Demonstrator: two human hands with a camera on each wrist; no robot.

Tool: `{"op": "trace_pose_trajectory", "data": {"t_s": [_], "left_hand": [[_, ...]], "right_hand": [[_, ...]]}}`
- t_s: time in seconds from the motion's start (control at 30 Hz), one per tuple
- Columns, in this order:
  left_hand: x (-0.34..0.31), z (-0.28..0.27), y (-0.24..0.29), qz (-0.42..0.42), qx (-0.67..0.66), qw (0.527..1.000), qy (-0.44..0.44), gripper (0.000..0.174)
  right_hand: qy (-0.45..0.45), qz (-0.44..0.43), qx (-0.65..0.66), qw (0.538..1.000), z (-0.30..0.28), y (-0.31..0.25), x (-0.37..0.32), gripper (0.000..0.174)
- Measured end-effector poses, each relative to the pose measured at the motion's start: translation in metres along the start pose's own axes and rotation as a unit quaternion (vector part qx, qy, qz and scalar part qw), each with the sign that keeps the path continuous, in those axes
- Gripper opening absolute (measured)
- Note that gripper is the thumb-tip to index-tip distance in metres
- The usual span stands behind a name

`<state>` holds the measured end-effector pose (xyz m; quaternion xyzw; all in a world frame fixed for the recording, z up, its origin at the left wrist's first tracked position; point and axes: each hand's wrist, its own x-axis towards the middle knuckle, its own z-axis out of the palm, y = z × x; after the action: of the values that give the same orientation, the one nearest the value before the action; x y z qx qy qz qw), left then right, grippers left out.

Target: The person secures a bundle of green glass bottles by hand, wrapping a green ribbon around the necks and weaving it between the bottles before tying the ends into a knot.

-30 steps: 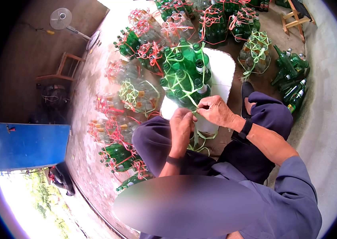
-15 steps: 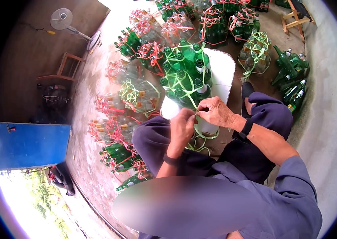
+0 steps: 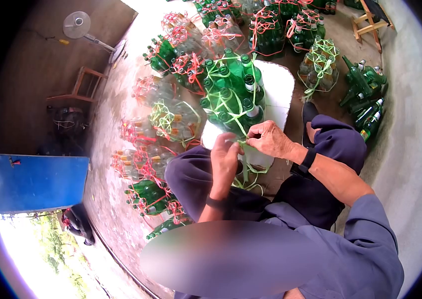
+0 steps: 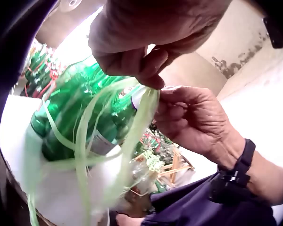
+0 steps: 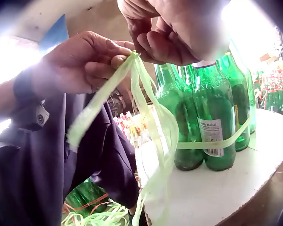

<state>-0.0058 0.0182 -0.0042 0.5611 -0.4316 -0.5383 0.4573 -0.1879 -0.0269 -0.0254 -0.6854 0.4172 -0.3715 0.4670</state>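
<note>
A bundle of green glass bottles, laced round the necks and sides with light green plastic twine, stands on a white tabletop. At the bundle's near side, my right hand pinches the twine between thumb and fingertips. Close beside it, my left hand, blurred at the fingers, has its thumb and finger on the same twine at a small gathered knot. In the left wrist view, loose ends of twine hang below both hands.
Other tied bottle bundles crowd the floor at left and behind. Loose green bottles lie by the right wall. More green twine is heaped low down. A wooden stool stands at the back right, a fan far left.
The left hand's fingers have shifted slightly and lifted at the knot, blurring. The right hand keeps its pinch in nearly the same place. The bottles stay put.
</note>
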Motion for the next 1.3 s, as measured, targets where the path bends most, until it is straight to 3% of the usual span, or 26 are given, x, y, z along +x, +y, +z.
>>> {"op": "trace_pose_trajectory", "data": {"t_s": [0.07,0.1,0.17,0.27,0.37,0.43,0.5,0.57,0.63,0.7,0.83,0.9,1.03,1.3], "left_hand": [[0.000,-0.001,0.003,0.071,0.125,0.990,-0.007,0.020],[0.003,-0.004,-0.001,0.071,0.125,0.990,-0.007,0.020],[0.008,-0.011,-0.011,0.168,0.305,0.937,-0.026,0.017],[0.007,-0.008,-0.004,0.207,0.355,0.911,-0.018,0.011],[0.007,-0.010,-0.008,0.148,0.337,0.929,-0.049,0.010],[0.004,-0.009,-0.007,0.151,0.295,0.943,-0.021,0.009],[0.002,-0.006,-0.004,0.154,0.252,0.955,0.004,0.007],[-0.001,-0.005,0.003,0.123,0.106,0.986,0.024,0.008],[-0.011,-0.003,0.019,0.076,0.079,0.994,0.023,0.006],[-0.014,-0.006,0.023,-0.025,-0.083,0.996,-0.001,0.007],[-0.007,-0.021,0.010,-0.049,-0.023,0.997,-0.052,0.011],[-0.002,-0.019,-0.001,0.020,0.061,0.995,-0.072,0.013],[0.003,-0.017,-0.012,0.019,0.169,0.982,-0.085,0.014],[-0.019,-0.007,0.024,0.000,0.032,0.999,-0.004,0.006]], "right_hand": [[-0.002,-0.001,-0.003,1.000,-0.001,-0.002,-0.001,0.013],[-0.003,-0.001,-0.007,1.000,-0.001,-0.004,-0.001,0.014],[-0.002,-0.003,-0.010,1.000,-0.002,-0.003,-0.001,0.013],[-0.004,-0.006,-0.011,1.000,-0.002,-0.001,-0.001,0.013],[0.005,-0.025,-0.005,1.000,-0.002,-0.003,-0.001,0.014],[0.016,-0.043,-0.002,0.999,-0.002,-0.004,0.000,0.016],[0.003,0.016,0.017,1.000,-0.005,0.000,0.002,0.016],[0.002,0.031,0.034,0.999,-0.004,0.003,0.004,0.017],[0.000,0.044,0.051,0.998,-0.004,0.001,0.005,0.017],[0.020,0.025,0.041,0.999,-0.005,-0.003,0.003,0.018],[0.018,0.028,0.065,0.997,-0.006,-0.007,0.002,0.017],[-0.016,0.022,0.050,0.998,-0.005,-0.005,0.000,0.014],[-0.023,0.004,0.038,0.999,-0.006,-0.006,-0.001,0.014],[0.020,0.062,0.018,0.998,-0.006,-0.003,0.002,0.019]]}}
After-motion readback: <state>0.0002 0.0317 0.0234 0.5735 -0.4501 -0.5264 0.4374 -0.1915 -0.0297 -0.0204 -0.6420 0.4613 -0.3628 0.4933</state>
